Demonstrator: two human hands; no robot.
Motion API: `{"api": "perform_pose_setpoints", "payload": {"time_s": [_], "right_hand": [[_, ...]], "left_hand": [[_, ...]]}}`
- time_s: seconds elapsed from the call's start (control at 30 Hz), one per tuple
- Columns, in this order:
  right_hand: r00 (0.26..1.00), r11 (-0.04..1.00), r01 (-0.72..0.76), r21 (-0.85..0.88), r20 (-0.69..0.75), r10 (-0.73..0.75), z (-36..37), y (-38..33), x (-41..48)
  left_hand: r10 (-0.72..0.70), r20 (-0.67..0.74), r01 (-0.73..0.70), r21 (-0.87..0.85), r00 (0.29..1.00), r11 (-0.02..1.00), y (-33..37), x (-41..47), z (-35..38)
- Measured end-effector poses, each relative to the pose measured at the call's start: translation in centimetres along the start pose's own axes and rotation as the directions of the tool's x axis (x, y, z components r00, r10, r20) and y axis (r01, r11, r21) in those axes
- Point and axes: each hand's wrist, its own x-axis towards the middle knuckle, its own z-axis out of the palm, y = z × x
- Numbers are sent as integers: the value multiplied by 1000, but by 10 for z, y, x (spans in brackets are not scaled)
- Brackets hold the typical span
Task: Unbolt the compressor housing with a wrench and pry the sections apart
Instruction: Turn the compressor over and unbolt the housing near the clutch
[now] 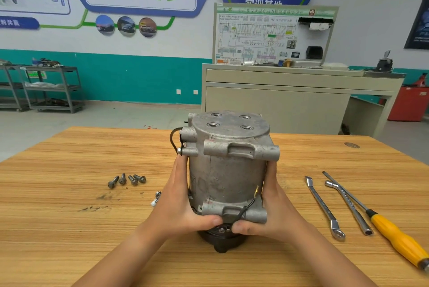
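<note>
left hand (pixel 183 203) and right hand (pixel 276 207) snug around upright compressor housing (pixel 227 170) between them, thumbs perhaps touching

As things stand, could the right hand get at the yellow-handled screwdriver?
Probably yes, once it lets go: the right hand grips the compressor, and only two wrenches lying flat separate it from the screwdriver.

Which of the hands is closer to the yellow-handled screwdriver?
Right. The right hand grips the compressor on the side facing the screwdriver; the left hand grips the opposite side, farther away.
</note>
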Motion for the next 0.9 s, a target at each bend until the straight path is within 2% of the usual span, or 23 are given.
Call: {"api": "perform_pose_setpoints", "payload": {"time_s": [0.3,0.57,0.7,0.9], "right_hand": [[998,999,-31,34,-59,33,1,3,1],[995,998,-34,47,-91,38,3,5,5],[995,994,-14,110,-93,24,2,6,12],[991,973,49,224,-131,-20,2,5,22]], "left_hand": [[16,-48,-18,-37,999,999,-2,6,1],[-5,34,8,-92,999,996,2,12,3],[-30,59,35,-92,998,995,4,20,1],[-71,57,80,-181,996,980,-3,26,1]]}}
